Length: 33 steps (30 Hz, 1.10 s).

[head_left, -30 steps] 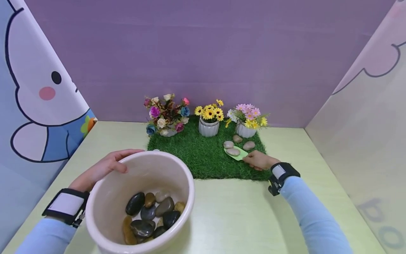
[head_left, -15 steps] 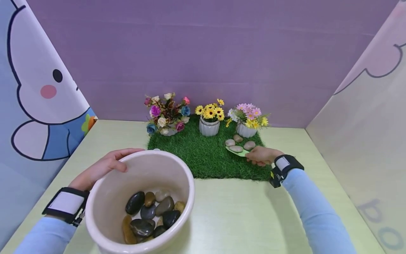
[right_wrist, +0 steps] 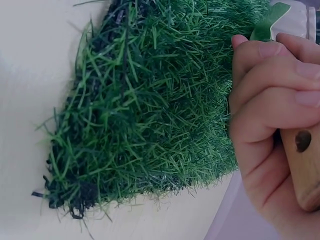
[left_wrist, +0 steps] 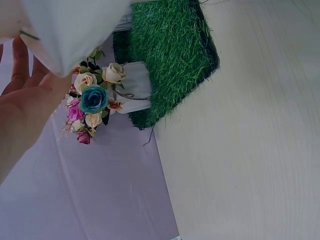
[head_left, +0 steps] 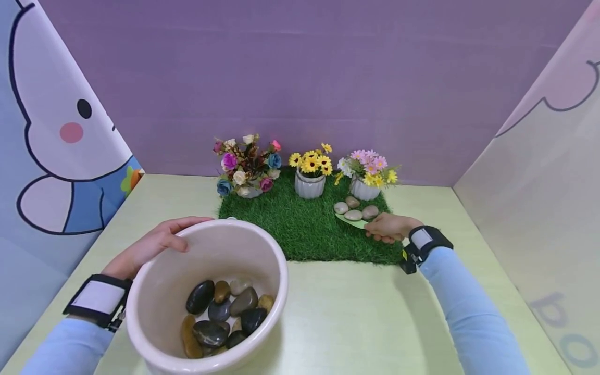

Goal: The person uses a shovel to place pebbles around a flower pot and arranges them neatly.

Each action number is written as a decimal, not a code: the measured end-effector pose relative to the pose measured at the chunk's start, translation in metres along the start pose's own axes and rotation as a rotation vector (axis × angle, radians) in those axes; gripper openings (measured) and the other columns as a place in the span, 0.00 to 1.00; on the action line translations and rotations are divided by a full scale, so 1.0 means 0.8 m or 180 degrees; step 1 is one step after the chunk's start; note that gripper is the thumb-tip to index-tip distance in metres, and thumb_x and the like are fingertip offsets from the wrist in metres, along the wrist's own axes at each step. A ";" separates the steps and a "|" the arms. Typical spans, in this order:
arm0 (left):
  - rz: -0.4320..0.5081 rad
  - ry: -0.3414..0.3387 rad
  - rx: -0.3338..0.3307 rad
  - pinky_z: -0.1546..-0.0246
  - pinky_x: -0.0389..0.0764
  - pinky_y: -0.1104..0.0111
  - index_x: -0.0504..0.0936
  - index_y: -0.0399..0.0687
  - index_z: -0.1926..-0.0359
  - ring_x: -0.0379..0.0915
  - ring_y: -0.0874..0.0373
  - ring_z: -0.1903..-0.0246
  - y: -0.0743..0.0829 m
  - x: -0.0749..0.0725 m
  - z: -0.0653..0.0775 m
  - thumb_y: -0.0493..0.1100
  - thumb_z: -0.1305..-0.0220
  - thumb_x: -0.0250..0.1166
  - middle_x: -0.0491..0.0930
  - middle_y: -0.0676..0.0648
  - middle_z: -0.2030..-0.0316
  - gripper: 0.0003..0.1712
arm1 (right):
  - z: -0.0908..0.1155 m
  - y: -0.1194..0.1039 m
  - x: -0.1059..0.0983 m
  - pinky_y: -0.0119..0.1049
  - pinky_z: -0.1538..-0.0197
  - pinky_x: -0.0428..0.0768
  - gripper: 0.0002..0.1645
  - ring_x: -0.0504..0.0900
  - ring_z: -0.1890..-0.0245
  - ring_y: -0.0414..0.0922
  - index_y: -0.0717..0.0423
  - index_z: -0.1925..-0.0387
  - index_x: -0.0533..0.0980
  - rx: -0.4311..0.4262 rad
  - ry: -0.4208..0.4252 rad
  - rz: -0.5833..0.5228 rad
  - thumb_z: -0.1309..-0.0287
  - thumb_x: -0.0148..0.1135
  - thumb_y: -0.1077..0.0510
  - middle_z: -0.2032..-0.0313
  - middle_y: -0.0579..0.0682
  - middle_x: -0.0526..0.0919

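My left hand (head_left: 161, 244) holds the rim of a cream bucket (head_left: 220, 245), thumb inside and fingers along the outside. Several black, brown and grey stones (head_left: 211, 333) lie in the bucket. At the right of a green turf mat (head_left: 300, 234), my right hand (head_left: 388, 228) grips the wooden handle (right_wrist: 303, 165) of a small trowel whose pale green blade (head_left: 349, 222) points left. One pale pebble (head_left: 353, 214) sits at the blade's upper edge; whether the blade bears it, I cannot tell. Several other pebbles (head_left: 370, 211) cluster just behind it.
Three white pots with flowers stand along the mat's back: mixed roses (head_left: 248, 166), yellow flowers (head_left: 310, 174) and pink and yellow daisies (head_left: 365, 179). Behind them rises a purple wall (head_left: 304, 78). Printed panels (head_left: 51, 130) flank the pale table (head_left: 347, 307).
My right hand has moved slightly right and away from me with the trowel. The blade has tilted, and the pebble above it has shifted right and back. My left hand stays on the bucket.
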<state>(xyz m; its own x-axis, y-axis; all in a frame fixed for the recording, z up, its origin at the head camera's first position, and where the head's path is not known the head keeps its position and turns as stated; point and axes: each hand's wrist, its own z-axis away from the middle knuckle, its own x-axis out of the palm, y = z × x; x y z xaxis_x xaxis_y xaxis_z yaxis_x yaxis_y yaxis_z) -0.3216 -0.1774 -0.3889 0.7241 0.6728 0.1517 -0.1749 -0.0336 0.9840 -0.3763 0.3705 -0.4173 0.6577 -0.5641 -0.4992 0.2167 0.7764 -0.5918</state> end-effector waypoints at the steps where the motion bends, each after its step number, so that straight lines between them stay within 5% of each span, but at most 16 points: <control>1: -0.0001 -0.0005 0.0003 0.52 0.84 0.52 0.76 0.68 0.34 0.82 0.54 0.47 0.000 0.000 0.000 0.30 0.32 0.49 0.82 0.54 0.43 0.34 | 0.001 -0.001 0.000 0.29 0.78 0.60 0.21 0.58 0.86 0.35 0.62 0.58 0.76 -0.0003 -0.0003 0.0001 0.21 0.41 0.51 0.82 0.42 0.65; 22: 0.0061 -0.0035 0.0023 0.52 0.84 0.52 0.76 0.66 0.34 0.82 0.54 0.46 0.001 0.001 -0.001 0.29 0.33 0.49 0.83 0.53 0.43 0.35 | 0.018 -0.011 0.007 0.28 0.80 0.58 0.22 0.58 0.86 0.35 0.62 0.58 0.76 0.0028 -0.0198 0.0094 0.21 0.41 0.50 0.81 0.41 0.68; 33: 0.0122 -0.0152 0.0070 0.51 0.85 0.56 0.77 0.66 0.35 0.82 0.57 0.46 0.002 -0.001 -0.001 0.27 0.33 0.47 0.83 0.54 0.43 0.35 | 0.052 -0.046 -0.009 0.28 0.78 0.59 0.26 0.58 0.86 0.35 0.66 0.45 0.76 0.0070 -0.0439 0.0526 0.22 0.43 0.48 0.82 0.41 0.68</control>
<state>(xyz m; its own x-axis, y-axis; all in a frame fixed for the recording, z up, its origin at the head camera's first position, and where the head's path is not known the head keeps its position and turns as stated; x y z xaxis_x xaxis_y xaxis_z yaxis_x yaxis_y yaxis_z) -0.3229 -0.1771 -0.3871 0.7482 0.6348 0.1932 -0.1889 -0.0753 0.9791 -0.3591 0.3577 -0.3661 0.7778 -0.3858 -0.4961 0.1122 0.8619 -0.4944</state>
